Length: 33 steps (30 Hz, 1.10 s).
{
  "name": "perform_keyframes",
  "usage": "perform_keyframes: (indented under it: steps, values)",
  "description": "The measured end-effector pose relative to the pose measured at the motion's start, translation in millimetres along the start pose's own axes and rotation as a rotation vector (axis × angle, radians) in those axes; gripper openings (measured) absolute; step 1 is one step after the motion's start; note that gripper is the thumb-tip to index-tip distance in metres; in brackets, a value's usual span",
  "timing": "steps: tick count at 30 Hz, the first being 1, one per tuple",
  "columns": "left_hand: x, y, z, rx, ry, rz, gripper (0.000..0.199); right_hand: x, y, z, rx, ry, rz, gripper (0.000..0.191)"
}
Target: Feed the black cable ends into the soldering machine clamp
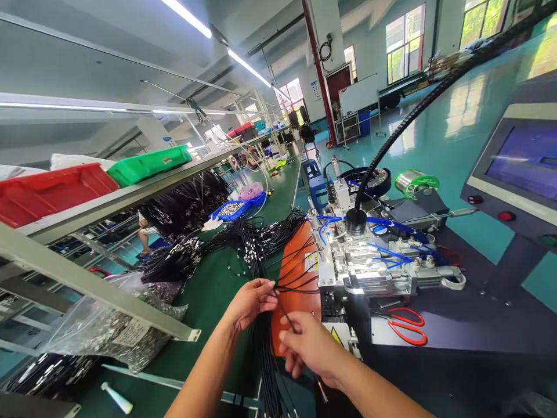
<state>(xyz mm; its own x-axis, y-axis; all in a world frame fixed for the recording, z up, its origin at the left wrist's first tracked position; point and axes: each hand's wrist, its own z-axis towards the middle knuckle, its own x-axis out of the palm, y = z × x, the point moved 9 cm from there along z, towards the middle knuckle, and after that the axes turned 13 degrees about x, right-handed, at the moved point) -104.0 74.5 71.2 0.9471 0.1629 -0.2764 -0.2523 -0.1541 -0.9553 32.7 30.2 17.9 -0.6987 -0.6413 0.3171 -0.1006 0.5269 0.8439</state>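
Around the orange plate (300, 232), the person's two hands work at its near end. The left hand (255, 303), at the plate's left edge, has thumb and forefinger pinched together on a thin black cable (284, 309); the right hand (310, 343), over the plate's near right corner, closes its fingers round the same cable, which spans the gap between them. A bundle of black cables (266, 371) hangs just left of the plate's near end. Right of the plate stands a metal machine (369, 267), with red-handled scissors (409, 328) lying nearer the person.
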Motion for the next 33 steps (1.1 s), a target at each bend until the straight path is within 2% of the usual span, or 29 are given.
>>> perform_keyframes:
  steps: [4,5,6,7,9,10,12,16,18,23,25,28,33]
  values:
    - [11.7,-21.4,-8.8,0.249,0.026,0.196,0.022,-41.3,-5.0,-20.5,0.016,-0.074,0.074,0.037]
    - [17.7,-29.7,-12.1,0.32,0.068,0.239,0.023,-50.1,-3.1,-26.7,0.008,-0.088,0.087,0.04]
    - [27.6,-38.3,-15.5,0.401,0.141,0.281,0.023,-57.1,-0.1,-33.3,-0.007,-0.101,0.088,0.04]
    - [43.0,-46.5,-19.9,0.498,0.263,0.327,0.027,-62.1,1.8,-39.5,-0.011,-0.103,0.098,0.037]
    - [88.9,-61.1,-41.9,0.869,0.639,0.559,0.04,-64.9,5.4,-50.7,-0.042,-0.072,0.066,0.028]
    - [103.2,-60.7,-48.0,0.988,0.732,0.624,0.04,-66.6,4.3,-55.2,-0.05,-0.07,0.045,0.028]
    - [120.5,-54.1,-46.3,1.107,0.775,0.684,0.03,-79.7,-3.2,-62.6,-0.058,-0.163,0.039,0.032]
    - [133.7,-34.6,-29.9,1.134,0.732,0.653,0.022,-121.8,-22.5,-78.4,-0.069,-0.544,0.045,0.035]
    - [135.3,-28.0,-25.9,1.11,0.701,0.612,0.02,-130.2,-23.2,-81.1,-0.08,-0.651,0.01,0.033]
    - [144.8,-17.0,-26.0,1.04,0.685,0.519,0.015,-128.8,-13.5,-71.7,-0.055,-0.706,-0.116,0.028]
    - [146.4,-12.7,-23.4,1.019,0.656,0.492,0.015,-135.1,-11.6,-75.3,-0.083,-0.748,-0.125,0.031]
    - [144.7,-3.4,-15.6,0.96,0.599,0.49,0.017,-150.0,-18.3,-86.6,-0.093,-0.83,-0.168,0.039]
    - [145.7,6.9,-10.2,0.869,0.614,0.486,0.011,-160.6,-33.2,-95.0,-0.098,-0.895,-0.251,0.031]
